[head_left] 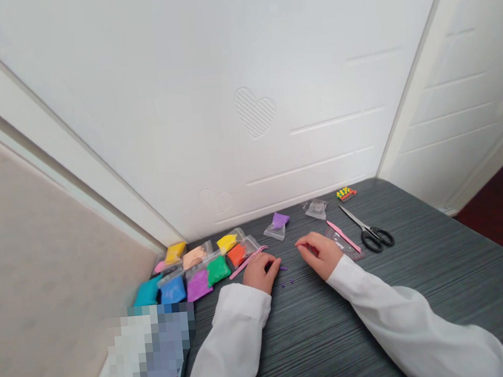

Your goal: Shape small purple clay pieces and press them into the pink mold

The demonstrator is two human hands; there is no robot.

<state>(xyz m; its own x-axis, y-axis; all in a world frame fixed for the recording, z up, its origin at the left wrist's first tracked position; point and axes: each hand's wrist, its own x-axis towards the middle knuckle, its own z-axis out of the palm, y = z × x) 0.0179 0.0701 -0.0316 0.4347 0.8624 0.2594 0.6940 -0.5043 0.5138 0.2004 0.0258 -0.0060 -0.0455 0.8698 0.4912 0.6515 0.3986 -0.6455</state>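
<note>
left hand [259, 273] and right hand [320, 254] curled, can't tell if gripping; likely handling small purple pieces [284, 268], calls for light pinch.

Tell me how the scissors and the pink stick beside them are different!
The scissors have silvery blades and black handles; the pink stick is pink all over. The scissors have two round loops, but the pink stick has none. Both are long and lie at a slant.
</note>
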